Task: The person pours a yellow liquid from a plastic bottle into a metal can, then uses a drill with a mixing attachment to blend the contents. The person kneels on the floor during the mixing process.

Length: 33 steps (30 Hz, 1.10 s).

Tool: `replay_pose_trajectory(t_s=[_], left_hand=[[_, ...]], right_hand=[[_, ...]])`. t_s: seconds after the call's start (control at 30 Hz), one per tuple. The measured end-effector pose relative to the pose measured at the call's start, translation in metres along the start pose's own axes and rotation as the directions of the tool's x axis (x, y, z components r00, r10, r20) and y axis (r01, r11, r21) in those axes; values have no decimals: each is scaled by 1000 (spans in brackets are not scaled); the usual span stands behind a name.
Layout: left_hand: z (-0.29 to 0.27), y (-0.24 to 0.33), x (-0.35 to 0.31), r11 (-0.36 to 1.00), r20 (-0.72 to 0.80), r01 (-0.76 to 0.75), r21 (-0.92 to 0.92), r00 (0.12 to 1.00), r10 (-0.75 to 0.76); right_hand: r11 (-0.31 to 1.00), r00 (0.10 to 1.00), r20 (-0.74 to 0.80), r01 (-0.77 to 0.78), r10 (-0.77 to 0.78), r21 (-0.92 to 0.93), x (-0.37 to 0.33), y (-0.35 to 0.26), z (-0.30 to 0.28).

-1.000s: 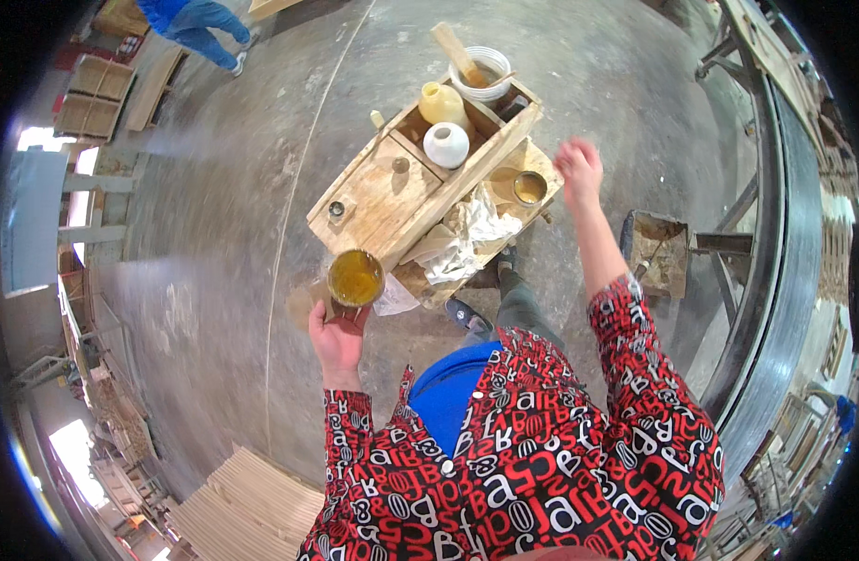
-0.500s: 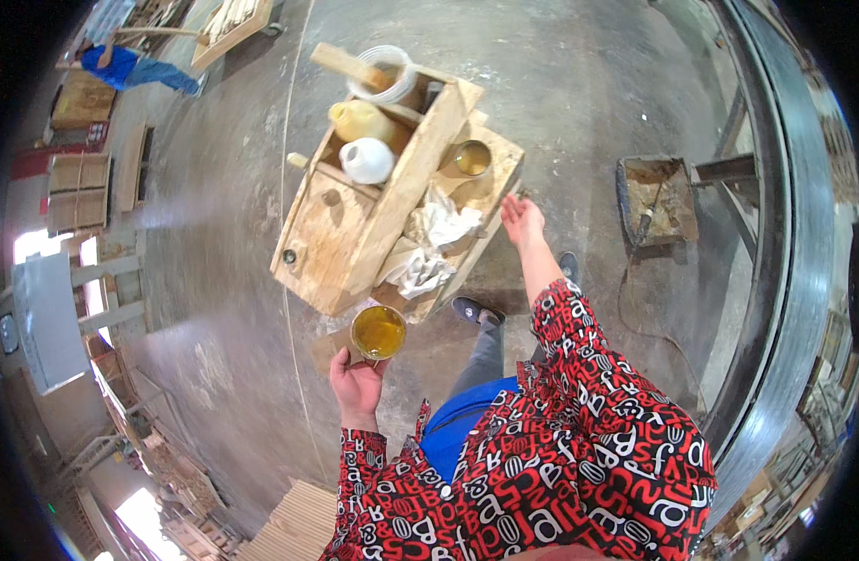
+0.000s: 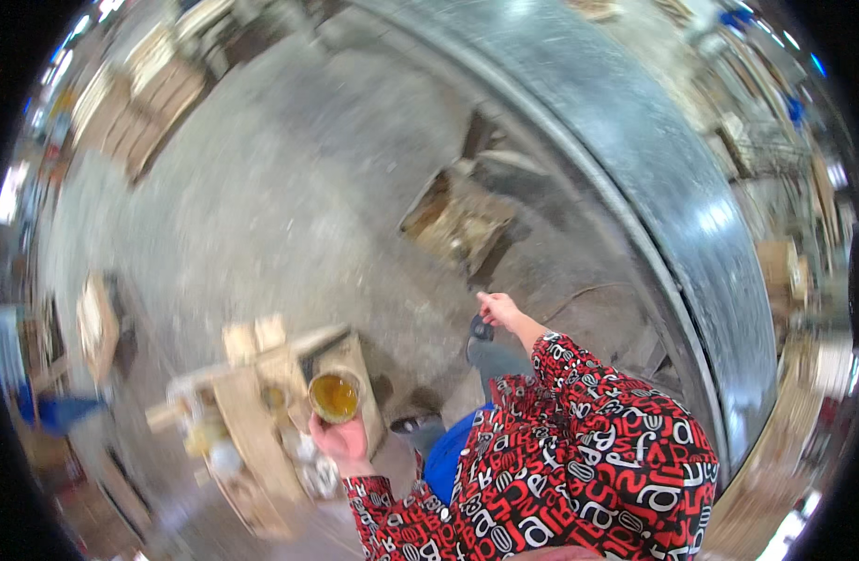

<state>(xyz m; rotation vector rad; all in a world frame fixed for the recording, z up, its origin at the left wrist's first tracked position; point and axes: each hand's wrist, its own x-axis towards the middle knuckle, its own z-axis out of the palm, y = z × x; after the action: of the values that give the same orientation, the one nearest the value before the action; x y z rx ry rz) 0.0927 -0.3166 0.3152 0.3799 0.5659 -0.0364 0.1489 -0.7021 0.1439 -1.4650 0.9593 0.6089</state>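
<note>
Cup of amber liquid (image 3: 334, 399) stays in the left hand (image 3: 343, 438), fingers curled underneath, through a turn.
Wooden caddy (image 3: 258, 432) now lies left of those fingers; right hand (image 3: 500, 309), grip unclear, now has the floor tray (image 3: 462, 229) beyond.

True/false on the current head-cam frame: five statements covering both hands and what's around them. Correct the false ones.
1. The left hand holds a round cup containing amber liquid. True.
2. The right hand grips a paintbrush. False: no object shows in the right hand.
3. A dirty rectangular tray sits on the floor. True.
4. The long metal beam runs along the person's left. False: the beam is on the right.
5. The wooden box is left of the right hand. True.
</note>
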Motion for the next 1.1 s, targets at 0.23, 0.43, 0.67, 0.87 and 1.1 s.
replay_pose_trajectory(t_s=[0.23,0.43,0.67,0.87,1.1], left_hand=[[90,-4,97,967,140,199,159,965,-221],[104,2,180,839,-3,392,377,906,-422],[27,-60,289,789,-82,436,434,891,-447],[-44,-109,363,901,15,274,336,955,-296],[-122,-133,435,921,10,121,369,991,-134]], right_hand=[[959,970,-65,241,-233,152,-13,-66,7],[978,993,60,88,-101,190,21,41,74],[838,941,221,-331,257,434,116,114,144],[365,910,208,-341,358,866,226,183,180],[293,939,-282,218,199,931,309,187,159]])
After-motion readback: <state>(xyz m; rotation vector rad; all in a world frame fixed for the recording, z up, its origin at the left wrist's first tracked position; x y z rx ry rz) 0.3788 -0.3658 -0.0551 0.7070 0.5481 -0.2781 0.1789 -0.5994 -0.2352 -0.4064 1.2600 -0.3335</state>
